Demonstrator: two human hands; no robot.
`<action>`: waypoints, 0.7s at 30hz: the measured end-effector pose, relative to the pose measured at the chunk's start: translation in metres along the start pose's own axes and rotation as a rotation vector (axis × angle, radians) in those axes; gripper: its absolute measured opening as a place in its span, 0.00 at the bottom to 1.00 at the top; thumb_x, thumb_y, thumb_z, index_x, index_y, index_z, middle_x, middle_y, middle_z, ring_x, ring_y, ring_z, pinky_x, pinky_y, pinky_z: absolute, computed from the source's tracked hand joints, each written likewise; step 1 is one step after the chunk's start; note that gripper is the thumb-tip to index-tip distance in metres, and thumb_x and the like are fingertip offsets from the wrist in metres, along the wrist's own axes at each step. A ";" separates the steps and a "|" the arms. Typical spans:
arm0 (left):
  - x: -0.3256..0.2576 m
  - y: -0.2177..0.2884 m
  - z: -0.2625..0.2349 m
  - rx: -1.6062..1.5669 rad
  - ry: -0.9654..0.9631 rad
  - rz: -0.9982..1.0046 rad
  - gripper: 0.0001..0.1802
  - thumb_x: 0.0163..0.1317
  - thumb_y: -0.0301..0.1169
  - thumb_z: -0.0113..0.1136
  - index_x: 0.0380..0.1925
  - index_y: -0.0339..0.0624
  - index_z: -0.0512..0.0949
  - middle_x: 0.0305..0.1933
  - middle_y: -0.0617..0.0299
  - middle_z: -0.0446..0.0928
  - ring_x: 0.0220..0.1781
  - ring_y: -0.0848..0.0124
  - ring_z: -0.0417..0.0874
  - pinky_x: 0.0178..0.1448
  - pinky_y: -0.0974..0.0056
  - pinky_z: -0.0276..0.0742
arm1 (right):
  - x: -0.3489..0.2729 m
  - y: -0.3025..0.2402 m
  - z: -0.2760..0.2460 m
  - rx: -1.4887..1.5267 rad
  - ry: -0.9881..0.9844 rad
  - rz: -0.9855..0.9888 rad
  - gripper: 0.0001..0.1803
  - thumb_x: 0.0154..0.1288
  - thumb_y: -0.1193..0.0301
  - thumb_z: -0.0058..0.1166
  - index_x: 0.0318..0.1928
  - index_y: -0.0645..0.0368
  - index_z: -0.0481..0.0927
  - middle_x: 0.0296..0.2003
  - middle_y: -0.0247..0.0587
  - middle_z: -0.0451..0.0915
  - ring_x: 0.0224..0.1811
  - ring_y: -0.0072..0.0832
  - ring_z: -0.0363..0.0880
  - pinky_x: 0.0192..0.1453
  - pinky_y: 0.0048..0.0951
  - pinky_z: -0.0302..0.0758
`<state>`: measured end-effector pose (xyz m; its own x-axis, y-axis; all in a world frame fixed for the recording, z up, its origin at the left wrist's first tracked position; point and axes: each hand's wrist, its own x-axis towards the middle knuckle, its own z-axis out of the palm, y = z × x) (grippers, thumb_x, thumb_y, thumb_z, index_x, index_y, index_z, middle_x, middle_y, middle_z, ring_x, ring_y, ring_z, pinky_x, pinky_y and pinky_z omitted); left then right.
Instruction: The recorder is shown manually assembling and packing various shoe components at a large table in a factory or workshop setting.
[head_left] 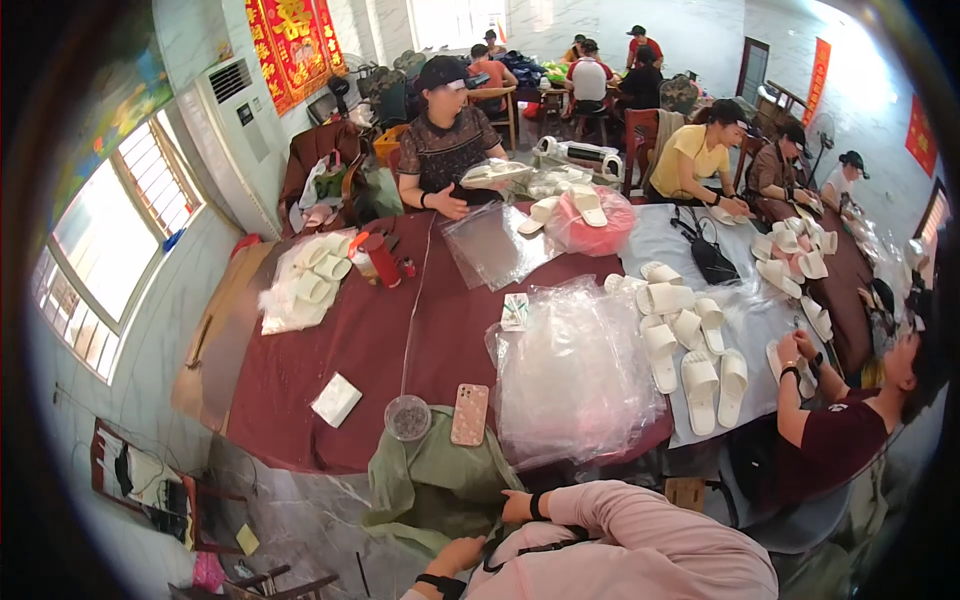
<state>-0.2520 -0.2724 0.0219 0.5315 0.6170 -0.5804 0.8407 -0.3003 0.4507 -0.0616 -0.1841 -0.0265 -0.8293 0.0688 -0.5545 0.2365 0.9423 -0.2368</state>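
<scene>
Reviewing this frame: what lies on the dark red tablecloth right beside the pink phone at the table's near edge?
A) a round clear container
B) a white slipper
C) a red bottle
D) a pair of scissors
A: a round clear container sits just left of the pink phone on the dark red tablecloth; the white slippers lie further right on a pale sheet, and the red bottle stands at the far side.

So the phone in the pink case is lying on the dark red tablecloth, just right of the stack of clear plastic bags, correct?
Not quite. In the head view the phone lies on the dark red tablecloth, but it is just left of the stack of clear plastic bags, not right of it.
</scene>
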 end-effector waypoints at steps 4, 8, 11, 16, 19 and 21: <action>0.006 -0.006 0.007 -0.130 -0.076 0.006 0.16 0.55 0.31 0.42 0.43 0.40 0.71 0.37 0.42 0.77 0.42 0.46 0.77 0.44 0.47 0.72 | -0.008 0.000 0.001 0.188 0.079 0.203 0.16 0.58 0.66 0.47 0.48 0.50 0.74 0.37 0.37 0.79 0.46 0.35 0.77 0.55 0.43 0.67; 0.021 -0.049 0.056 -0.283 -0.059 -0.044 0.16 0.56 0.34 0.43 0.40 0.37 0.74 0.41 0.40 0.76 0.45 0.47 0.76 0.48 0.51 0.72 | -0.015 0.009 -0.011 0.179 0.228 0.182 0.18 0.57 0.68 0.48 0.50 0.52 0.71 0.43 0.41 0.75 0.46 0.36 0.76 0.48 0.38 0.70; 0.033 -0.075 0.091 -0.307 -0.483 -0.363 0.17 0.58 0.37 0.45 0.39 0.36 0.75 0.41 0.41 0.76 0.45 0.46 0.76 0.48 0.51 0.71 | -0.025 0.023 -0.034 0.183 0.511 0.143 0.19 0.57 0.68 0.47 0.51 0.54 0.69 0.46 0.42 0.73 0.50 0.36 0.72 0.51 0.36 0.68; -0.011 -0.015 0.027 -1.439 -0.173 -0.598 0.18 0.61 0.41 0.49 0.44 0.41 0.74 0.43 0.55 0.77 0.41 0.65 0.75 0.49 0.62 0.70 | -0.089 0.072 -0.029 0.231 0.970 0.566 0.22 0.60 0.67 0.44 0.56 0.57 0.65 0.53 0.45 0.69 0.56 0.40 0.67 0.60 0.39 0.62; -0.013 0.027 -0.036 -0.897 -0.256 -0.487 0.19 0.58 0.39 0.52 0.47 0.42 0.72 0.47 0.53 0.75 0.46 0.62 0.74 0.51 0.60 0.68 | -0.130 0.105 -0.014 0.149 1.076 0.821 0.24 0.63 0.64 0.43 0.58 0.57 0.63 0.57 0.45 0.66 0.60 0.40 0.63 0.63 0.40 0.59; -0.007 0.051 -0.068 -0.537 -0.296 -0.404 0.21 0.57 0.38 0.54 0.49 0.43 0.71 0.50 0.51 0.74 0.49 0.60 0.73 0.53 0.58 0.68 | -0.160 0.122 -0.003 0.156 1.066 0.917 0.25 0.63 0.62 0.43 0.59 0.56 0.63 0.58 0.44 0.65 0.61 0.40 0.62 0.64 0.41 0.57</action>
<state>-0.2200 -0.2432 0.0951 0.2606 0.3586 -0.8964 0.8507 0.3538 0.3889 0.0985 -0.0798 0.0355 -0.3159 0.9049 0.2852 0.8869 0.3885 -0.2501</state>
